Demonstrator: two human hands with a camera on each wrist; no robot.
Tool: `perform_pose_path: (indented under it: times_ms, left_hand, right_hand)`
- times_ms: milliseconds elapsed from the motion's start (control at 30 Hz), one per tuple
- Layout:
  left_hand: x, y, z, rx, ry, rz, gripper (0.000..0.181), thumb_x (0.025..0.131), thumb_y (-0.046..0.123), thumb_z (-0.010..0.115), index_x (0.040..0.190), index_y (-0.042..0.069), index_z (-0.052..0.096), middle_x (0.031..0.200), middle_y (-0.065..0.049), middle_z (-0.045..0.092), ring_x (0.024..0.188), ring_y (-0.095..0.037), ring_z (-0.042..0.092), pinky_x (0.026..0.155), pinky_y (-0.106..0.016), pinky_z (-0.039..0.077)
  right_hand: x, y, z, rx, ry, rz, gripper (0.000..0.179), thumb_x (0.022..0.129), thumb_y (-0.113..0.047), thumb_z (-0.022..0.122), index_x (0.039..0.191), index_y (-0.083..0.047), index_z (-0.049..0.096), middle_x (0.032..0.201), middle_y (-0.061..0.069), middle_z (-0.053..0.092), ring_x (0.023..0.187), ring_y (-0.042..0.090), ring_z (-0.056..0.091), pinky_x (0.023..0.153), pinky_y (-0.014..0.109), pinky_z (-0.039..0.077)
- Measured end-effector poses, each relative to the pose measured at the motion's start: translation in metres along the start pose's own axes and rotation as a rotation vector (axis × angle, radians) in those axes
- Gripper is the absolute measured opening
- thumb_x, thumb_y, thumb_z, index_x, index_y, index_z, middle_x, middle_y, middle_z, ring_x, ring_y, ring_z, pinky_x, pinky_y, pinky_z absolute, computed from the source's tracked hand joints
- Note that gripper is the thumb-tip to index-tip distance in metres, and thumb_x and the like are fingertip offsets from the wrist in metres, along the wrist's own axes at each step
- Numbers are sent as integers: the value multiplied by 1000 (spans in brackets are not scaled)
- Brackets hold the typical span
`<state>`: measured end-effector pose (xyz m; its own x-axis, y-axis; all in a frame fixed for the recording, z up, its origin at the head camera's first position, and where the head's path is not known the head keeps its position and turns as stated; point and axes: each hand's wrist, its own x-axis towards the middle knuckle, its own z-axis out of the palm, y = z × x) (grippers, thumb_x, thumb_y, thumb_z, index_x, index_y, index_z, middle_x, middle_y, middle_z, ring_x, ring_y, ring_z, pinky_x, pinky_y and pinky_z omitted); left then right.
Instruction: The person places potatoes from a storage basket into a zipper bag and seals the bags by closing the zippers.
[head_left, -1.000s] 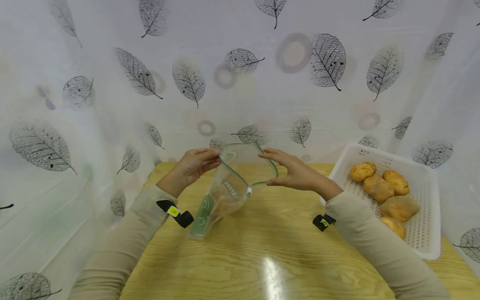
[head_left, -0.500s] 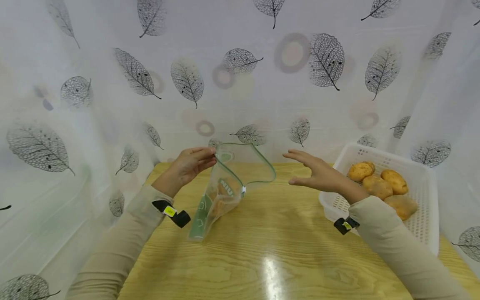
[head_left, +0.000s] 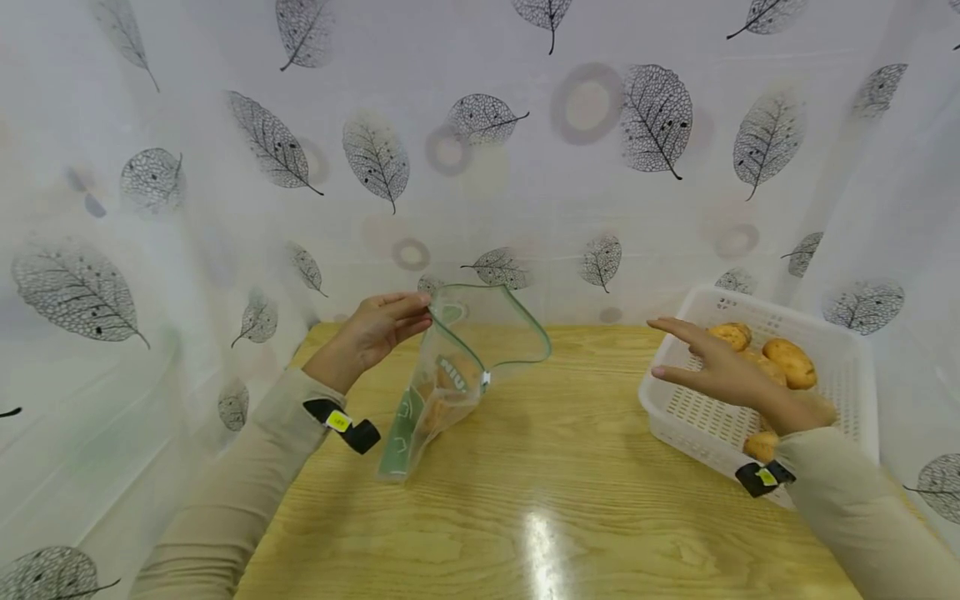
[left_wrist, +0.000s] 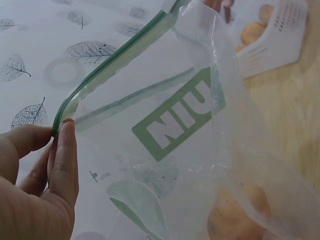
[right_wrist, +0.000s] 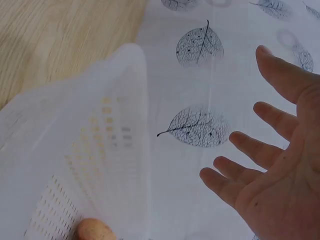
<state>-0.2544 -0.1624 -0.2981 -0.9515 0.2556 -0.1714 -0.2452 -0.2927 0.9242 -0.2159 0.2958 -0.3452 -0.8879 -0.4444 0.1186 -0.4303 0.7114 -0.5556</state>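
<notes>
My left hand point(head_left: 372, 335) pinches the green-edged rim of a clear zip bag point(head_left: 480, 337) between thumb and fingers. The bag's mouth gapes toward the right, with a white slider point(head_left: 486, 379) at its near corner. Inside, low down, lies a potato point(left_wrist: 239, 212), seen through the plastic in the left wrist view. Over the left part of a white basket point(head_left: 686, 446) is my right hand point(head_left: 723, 367), its fingers spread and holding nothing. Several potatoes point(head_left: 790, 363) lie in that basket, some partly hidden behind the right hand and forearm.
A wooden table point(head_left: 570, 475) carries the bag at centre left and the basket at the right. Behind and at both sides hangs a white curtain point(head_left: 510, 192) printed with dark leaves, close to the table's back edge.
My right hand has let go of the bag's rim and moved right, over the basket. My left hand keeps its pinch on the bag, which has shifted slightly left.
</notes>
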Motion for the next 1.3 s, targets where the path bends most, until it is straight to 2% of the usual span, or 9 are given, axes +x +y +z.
perform_pose_path:
  times_ms: [300,400,500,700,1000,1033,1100,1233,1300]
  left_hand:
    - [1,-1,2,-4,3,-4,24,98,1,52,88,9,72,81,-2,68,75,-12,68,74,-19,59]
    - [1,-1,2,-4,2,-5,24,98,1,52,88,9,72,81,-3,68,74,-12,68,74,-18,59]
    - [0,-1,1,-4,1,-4,22,97,1,53,88,9,72,81,-3,68,74,-12,68,74,-19,59]
    - [1,-1,0,8,6,-10,18,97,3,53,92,9,70,83,-3,67,76,-12,67,75,-19,59]
    - [4,-1,2,17,-3,-5,18,97,3,54,90,8,69,84,-3,66,77,-12,67,76,-19,59]
    - [5,-1,2,16,-4,-5,19,97,3,53,89,8,70,83,-3,66,76,-12,67,75,-19,59]
    - [5,-1,2,13,-6,-5,21,98,2,53,88,9,70,83,-3,66,76,-12,67,75,-19,59]
    - [4,-1,3,6,-7,-6,23,98,2,52,86,9,71,81,-3,67,75,-12,67,74,-19,59]
    - [3,-1,3,5,-6,-6,23,98,2,52,86,9,71,81,-3,67,75,-12,67,74,-19,60]
  right_hand:
    - [-45,32,-9,58,7,116,70,97,-23,59,153,-8,20,151,31,21,128,60,28,91,79,34]
    - [-59,45,-7,25,13,147,72,97,-24,58,153,-5,17,149,34,20,125,62,28,86,80,36]
    - [-73,58,-4,-66,24,179,76,96,-27,59,153,-4,15,145,38,25,112,63,42,76,77,43]
    - [-97,82,9,-25,19,173,78,94,-19,62,150,5,14,141,43,27,114,68,34,75,83,35]
    - [-109,96,20,-22,49,165,76,90,-17,67,146,11,23,136,43,34,115,64,36,81,79,35]
    - [-110,97,20,-31,52,170,75,90,-18,68,144,12,25,137,42,34,115,63,37,92,73,38]
    - [-111,98,22,-43,63,167,72,89,-17,69,140,15,31,135,41,37,115,62,37,93,70,39]
    - [-114,103,27,-110,94,147,59,84,-16,74,127,15,47,124,39,48,110,58,42,90,66,42]
    - [-115,105,29,-141,104,129,55,82,-14,76,121,14,51,118,39,51,107,58,45,80,69,41]
